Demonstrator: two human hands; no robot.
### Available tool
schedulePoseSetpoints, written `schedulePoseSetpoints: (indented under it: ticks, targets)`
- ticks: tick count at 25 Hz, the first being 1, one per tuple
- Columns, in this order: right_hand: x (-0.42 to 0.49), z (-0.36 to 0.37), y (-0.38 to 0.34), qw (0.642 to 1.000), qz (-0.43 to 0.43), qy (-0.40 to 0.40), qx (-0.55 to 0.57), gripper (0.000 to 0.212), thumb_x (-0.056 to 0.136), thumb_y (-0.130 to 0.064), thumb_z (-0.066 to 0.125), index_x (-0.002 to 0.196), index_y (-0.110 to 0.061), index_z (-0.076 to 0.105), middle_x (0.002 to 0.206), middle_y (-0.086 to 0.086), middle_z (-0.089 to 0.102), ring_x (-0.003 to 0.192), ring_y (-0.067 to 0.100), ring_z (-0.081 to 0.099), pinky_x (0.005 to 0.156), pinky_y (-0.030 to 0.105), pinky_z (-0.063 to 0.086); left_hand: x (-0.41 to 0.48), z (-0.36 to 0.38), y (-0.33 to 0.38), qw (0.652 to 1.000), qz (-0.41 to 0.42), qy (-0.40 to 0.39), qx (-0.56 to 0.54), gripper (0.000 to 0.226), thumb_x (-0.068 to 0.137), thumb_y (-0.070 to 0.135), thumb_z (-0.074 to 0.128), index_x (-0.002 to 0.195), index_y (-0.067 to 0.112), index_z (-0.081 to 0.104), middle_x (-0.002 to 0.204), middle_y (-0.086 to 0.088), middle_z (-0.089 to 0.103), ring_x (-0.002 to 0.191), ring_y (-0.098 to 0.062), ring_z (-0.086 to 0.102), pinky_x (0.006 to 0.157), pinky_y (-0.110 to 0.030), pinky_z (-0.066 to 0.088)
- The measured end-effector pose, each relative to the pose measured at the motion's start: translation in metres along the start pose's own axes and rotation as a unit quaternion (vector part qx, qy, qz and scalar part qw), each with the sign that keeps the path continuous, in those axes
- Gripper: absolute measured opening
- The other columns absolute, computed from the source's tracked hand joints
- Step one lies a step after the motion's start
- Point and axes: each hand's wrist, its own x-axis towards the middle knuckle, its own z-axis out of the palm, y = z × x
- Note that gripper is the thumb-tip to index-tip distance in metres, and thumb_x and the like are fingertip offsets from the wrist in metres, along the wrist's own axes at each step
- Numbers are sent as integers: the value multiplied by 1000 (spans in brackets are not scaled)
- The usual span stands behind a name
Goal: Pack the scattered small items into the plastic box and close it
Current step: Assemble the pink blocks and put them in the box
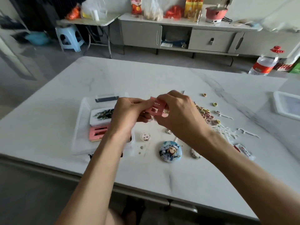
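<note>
Both hands hold a pink plastic piece (156, 107) above the table's middle; my left hand (128, 114) grips its left end and my right hand (178, 114) curls over its right end. The clear plastic box (81, 124) lies open at the left, holding a dark strip (107, 98), a white card with a dark print (101, 117) and another pink piece (97, 133). Scattered on the table are a round blue badge (170, 151), a small face charm (145, 136), coloured rings (205, 114), white floss picks (227, 132) and a red-and-white sachet (244, 151).
The box's clear lid (287, 104) lies at the table's right edge. A water bottle (266, 62) stands on the floor beyond the table's far right corner. A low cabinet (178, 34) and a blue stool (69, 38) stand at the back.
</note>
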Motion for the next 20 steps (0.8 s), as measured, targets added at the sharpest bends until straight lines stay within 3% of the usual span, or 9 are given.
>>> schedulePoseSetpoints:
  ticks: [2, 4, 6, 8, 10, 13, 15, 20]
  targets:
    - [23, 5, -21, 999, -25, -22, 12, 24, 80, -25, 68, 101, -12, 69, 91, 4, 62, 77, 21, 58, 70, 33, 48, 0, -29, 9, 999, 11, 40, 31, 21, 84, 26, 74, 78, 6, 77, 68, -10, 73, 49, -15, 62, 47, -23, 47]
    - [45, 20, -42, 997, -51, -64, 16, 22, 81, -27, 68, 95, -11, 69, 87, 3, 61, 75, 20, 57, 68, 31, 47, 1, -63, 11, 987, 23, 134, 86, 21, 86, 32, 68, 83, 13, 77, 77, -4, 76, 59, -19, 68, 59, -31, 54]
    - [64, 44, -61, 989, -68, -135, 2, 22, 81, -27, 68, 95, -9, 68, 88, 4, 64, 75, 20, 58, 69, 33, 51, 3, -98, 0, 929, 14, 282, 239, 29, 88, 38, 61, 109, 19, 70, 103, 0, 75, 89, -26, 70, 82, -39, 55]
    - [78, 77, -75, 976, -73, -204, -23, 23, 80, -26, 68, 97, -10, 68, 89, 6, 67, 77, 21, 61, 69, 34, 53, 0, -126, -14, 866, -40, 353, 351, 42, 90, 35, 58, 130, 20, 57, 125, -3, 65, 113, -32, 60, 92, -42, 46]
    - [84, 105, -81, 964, -71, -254, -44, 27, 79, -26, 69, 100, -9, 67, 90, 6, 69, 81, 22, 64, 70, 33, 55, 0, -138, -28, 877, -89, 317, 350, 43, 90, 26, 57, 133, 20, 56, 127, -8, 64, 115, -35, 58, 92, -40, 45]
    - [87, 141, -91, 951, -72, -294, -58, 25, 77, -23, 69, 97, -10, 67, 89, 6, 67, 81, 25, 64, 72, 38, 56, 1, -152, -39, 894, -81, 282, 339, 27, 84, 15, 56, 106, 22, 71, 106, -12, 70, 99, -39, 62, 79, -35, 48]
    - [86, 155, -96, 953, -76, -287, -59, 16, 75, -17, 66, 89, -9, 66, 85, 6, 65, 76, 27, 62, 68, 40, 56, 3, -158, -39, 898, -59, 275, 340, 12, 82, 12, 56, 80, 15, 68, 86, -13, 69, 86, -41, 63, 70, -36, 50]
    - [82, 171, -109, 960, -100, -257, -50, 15, 75, -8, 61, 89, -5, 66, 90, 8, 63, 78, 28, 61, 70, 39, 53, 2, -165, -41, 902, -43, 261, 341, 14, 78, 8, 59, 64, 6, 54, 65, -11, 58, 76, -40, 56, 60, -36, 44]
